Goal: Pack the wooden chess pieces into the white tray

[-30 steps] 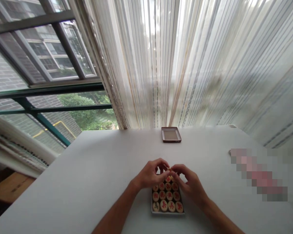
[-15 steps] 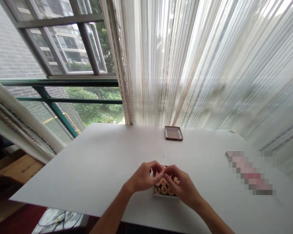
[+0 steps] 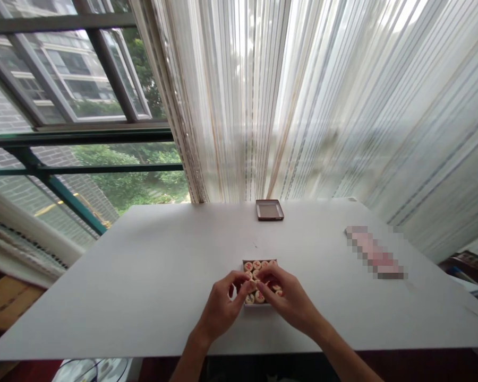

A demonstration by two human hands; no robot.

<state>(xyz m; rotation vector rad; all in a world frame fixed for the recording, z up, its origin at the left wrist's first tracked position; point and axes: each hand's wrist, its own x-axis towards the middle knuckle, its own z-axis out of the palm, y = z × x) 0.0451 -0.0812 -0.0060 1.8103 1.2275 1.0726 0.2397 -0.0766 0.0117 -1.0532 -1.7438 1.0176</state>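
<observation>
A shallow box (image 3: 258,305) of round wooden Chinese chess pieces (image 3: 256,264), marked with red and dark characters, lies before me near the table's front edge. Over its left side, my left hand (image 3: 226,298) has its thumb and fingers pinched on a chess piece. From the other side my right hand (image 3: 281,289) reaches over the box, thumb and fingertips closed at the same piece. The fingertips of both hands nearly meet, and they partly hide that piece. My right hand also covers much of the box's right side.
At the back of the white table (image 3: 163,276) lies an open brown lid or tray (image 3: 270,210). A blurred-out pinkish flat object (image 3: 374,252) is to the right. Striped curtains (image 3: 239,106) and a window stand behind; a cardboard box (image 3: 10,300) is at lower left.
The view has shifted, so table items appear farther left. My hands have moved nearer the box's front, uncovering pieces in its back rows. Both hands stay pinched together.
</observation>
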